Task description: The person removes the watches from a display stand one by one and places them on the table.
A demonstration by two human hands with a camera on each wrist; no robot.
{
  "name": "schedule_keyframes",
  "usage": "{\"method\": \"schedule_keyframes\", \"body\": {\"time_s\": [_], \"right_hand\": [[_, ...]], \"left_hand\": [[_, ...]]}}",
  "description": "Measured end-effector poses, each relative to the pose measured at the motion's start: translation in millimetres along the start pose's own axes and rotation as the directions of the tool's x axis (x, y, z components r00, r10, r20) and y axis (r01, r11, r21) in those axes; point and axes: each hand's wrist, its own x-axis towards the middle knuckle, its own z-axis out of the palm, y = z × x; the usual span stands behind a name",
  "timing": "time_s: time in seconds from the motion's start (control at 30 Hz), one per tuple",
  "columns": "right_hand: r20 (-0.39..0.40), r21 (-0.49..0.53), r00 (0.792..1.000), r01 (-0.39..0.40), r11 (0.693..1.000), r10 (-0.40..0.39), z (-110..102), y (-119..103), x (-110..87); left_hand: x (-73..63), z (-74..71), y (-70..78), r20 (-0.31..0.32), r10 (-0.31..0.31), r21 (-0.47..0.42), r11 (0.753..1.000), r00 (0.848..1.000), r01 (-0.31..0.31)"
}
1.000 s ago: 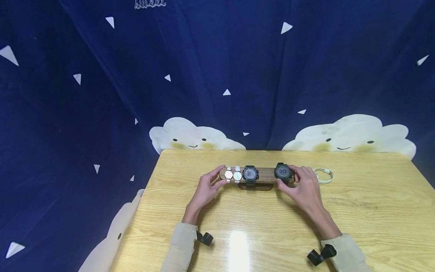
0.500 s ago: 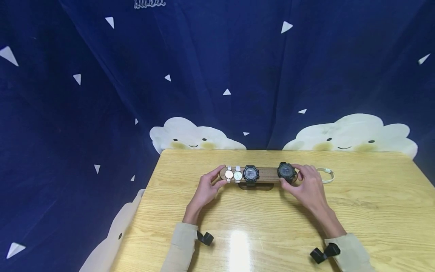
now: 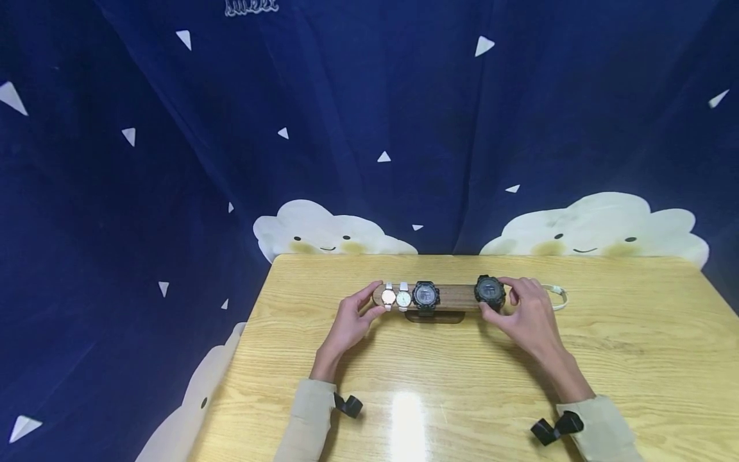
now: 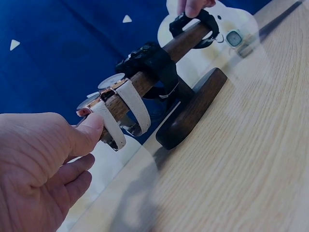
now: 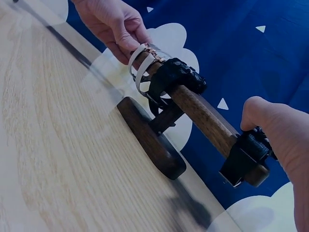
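Observation:
A wooden watch stand (image 3: 457,296) with a horizontal bar on a dark base (image 4: 193,112) stands at the table's back. My left hand (image 3: 351,321) grips the bar's left end, its thumb beside a white-strap watch (image 3: 389,297). Beside that hangs a second white-strap watch (image 3: 403,299), then a chunky black digital watch (image 3: 425,295). Around the bar near its right end is another black digital watch (image 3: 489,290). My right hand (image 3: 528,319) pinches that watch's case between thumb and fingers. In the right wrist view, its strap loop (image 5: 241,157) encircles the bar, whose tip sticks out beyond.
A white-strap watch (image 3: 559,296) lies on the wooden table (image 3: 635,346) just right of my right hand, partly hidden by it. A dark blue curtain (image 3: 369,96) with clouds and white triangles hangs behind and to the left.
My right hand has slid the right-hand black watch a little to the right along the bar, towards its end. The left hand has stayed at the bar's left end.

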Motion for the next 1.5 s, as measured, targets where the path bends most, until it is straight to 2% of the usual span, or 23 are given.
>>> {"method": "schedule_keyframes", "body": {"time_s": [0.7, 1.1, 1.5], "right_hand": [[0.024, -0.020, 1.000, -0.017, 1.000, 0.018, -9.8, 4.6, 5.4], [0.040, -0.023, 0.997, -0.059, 0.998, 0.060, -16.1, 7.1, 5.4], [0.026, -0.027, 0.998, -0.054, 0.998, 0.054, -20.5, 10.6, 8.4]], "left_hand": [[0.7, -0.3, -0.4, 0.012, -0.010, 0.005, 1.000, 1.000, 0.010], [0.8, -0.6, -0.6, 0.016, 0.001, 0.022, 1.000, 1.000, -0.001], [0.7, 1.2, -0.7, -0.007, 0.014, -0.028, 1.000, 1.000, -0.015]]}}
